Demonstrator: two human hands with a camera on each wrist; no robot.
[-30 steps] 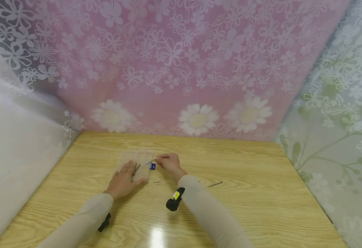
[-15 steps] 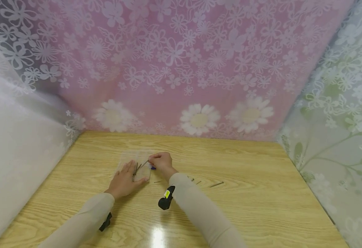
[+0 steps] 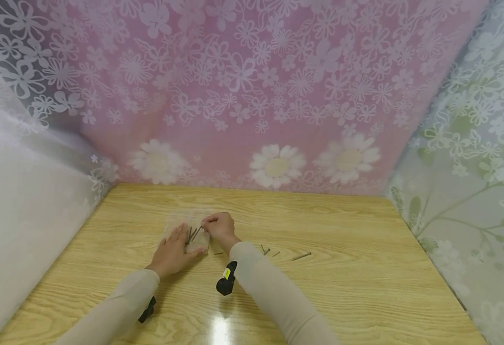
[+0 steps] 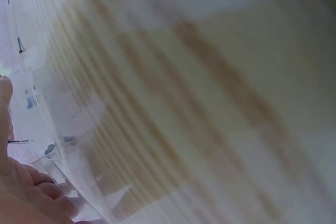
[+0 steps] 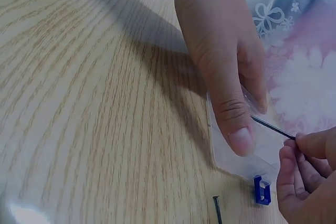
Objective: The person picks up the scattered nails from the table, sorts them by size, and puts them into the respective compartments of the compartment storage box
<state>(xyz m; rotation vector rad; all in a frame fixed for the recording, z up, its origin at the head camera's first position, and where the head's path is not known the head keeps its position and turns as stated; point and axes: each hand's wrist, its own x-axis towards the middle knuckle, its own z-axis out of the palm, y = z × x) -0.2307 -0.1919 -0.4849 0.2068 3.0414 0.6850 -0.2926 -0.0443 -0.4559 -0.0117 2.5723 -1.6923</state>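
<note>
A clear plastic box (image 3: 203,242) lies on the table, with several dark nails (image 3: 189,235) inside. My left hand (image 3: 171,251) rests on the box, fingers extended over it and thumb spread along its near side. In the right wrist view that thumb (image 5: 241,141) lies at the box's edge. My right hand (image 3: 220,227) pinches a nail (image 5: 273,128) by one end between thumb and fingertips, its other end pointing down into the box. A blue clasp (image 5: 262,190) sits on the box's side; in the head view the right hand hides it.
A loose nail (image 5: 218,210) lies just beside the box on the wooden table (image 3: 355,287). Farther right are a long nail (image 3: 301,256) and several smaller ones (image 3: 266,251). A pink floral curtain (image 3: 252,96) hangs behind the table.
My right hand has moved left with the nail, from beside the blue clasp to over the box. More loose nails show beside the right sleeve. The left hand has stayed in place.
</note>
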